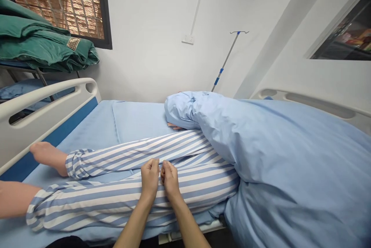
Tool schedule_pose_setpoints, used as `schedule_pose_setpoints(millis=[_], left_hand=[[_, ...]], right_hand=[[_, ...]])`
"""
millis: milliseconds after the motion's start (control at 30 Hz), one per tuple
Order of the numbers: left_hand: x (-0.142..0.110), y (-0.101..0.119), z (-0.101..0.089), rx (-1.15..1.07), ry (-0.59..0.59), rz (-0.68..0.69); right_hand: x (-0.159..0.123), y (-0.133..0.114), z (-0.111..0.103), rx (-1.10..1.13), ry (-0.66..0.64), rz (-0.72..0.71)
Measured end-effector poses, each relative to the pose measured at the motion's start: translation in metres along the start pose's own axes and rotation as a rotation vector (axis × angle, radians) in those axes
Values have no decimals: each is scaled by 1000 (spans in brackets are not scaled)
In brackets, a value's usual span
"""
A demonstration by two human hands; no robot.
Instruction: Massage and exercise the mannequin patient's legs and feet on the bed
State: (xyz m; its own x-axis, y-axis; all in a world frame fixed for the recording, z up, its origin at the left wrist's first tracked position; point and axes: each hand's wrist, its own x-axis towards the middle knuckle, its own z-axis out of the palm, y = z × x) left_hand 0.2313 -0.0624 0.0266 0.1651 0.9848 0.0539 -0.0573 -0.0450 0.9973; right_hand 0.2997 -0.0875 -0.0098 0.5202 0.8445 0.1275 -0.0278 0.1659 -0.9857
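My left hand (150, 176) is closed in a fist, thumb side up, in front of the striped trousers. Close beside it on the right, with a narrow gap between, my right hand (170, 177) is closed too, its fingers curled inward. Nothing shows in either fist. Behind and below them are the blue-and-white striped trousers (110, 198) on the legs of a figure lying on the bed. Whether my hands touch the cloth I cannot tell. A light blue quilt (278, 155) covers the figure's upper body. Bare feet (48, 156) point left, and fingertips (174, 126) show under the quilt's edge.
The bed's sheet (139, 116) is light blue. A footboard (49, 95) stands left, a headboard (319, 105) right. Green folded bedding (49, 43) lies beyond the footboard under a barred window (58, 0). An IV pole (227, 60) rises behind the bed near a wall socket (187, 39).
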Motion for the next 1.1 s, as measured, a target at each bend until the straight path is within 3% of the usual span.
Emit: schedule_pose_setpoints(millis=[200, 333, 433, 533, 800, 933, 1100], left_hand=[[-12, -34, 10, 365, 32, 117], [-12, -34, 10, 448, 29, 151], [-12, -32, 10, 493, -8, 181], [-13, -32, 11, 521, -27, 187], [-10, -31, 13, 635, -77, 116], [-3, -23, 18, 599, -104, 83], [-5, 7, 33, 292, -90, 100]], right_hand=[[3, 0, -2, 8, 47, -22], [4, -16, -6, -217, 11, -53], [2, -38, -17, -467, -54, -175], [-1, -49, -28, -557, -63, -265], [-2, -8, -38, -556, 2, -241], [-1, -8, -41, -423, 11, -211], [-1, -13, -43, -296, 16, -173]])
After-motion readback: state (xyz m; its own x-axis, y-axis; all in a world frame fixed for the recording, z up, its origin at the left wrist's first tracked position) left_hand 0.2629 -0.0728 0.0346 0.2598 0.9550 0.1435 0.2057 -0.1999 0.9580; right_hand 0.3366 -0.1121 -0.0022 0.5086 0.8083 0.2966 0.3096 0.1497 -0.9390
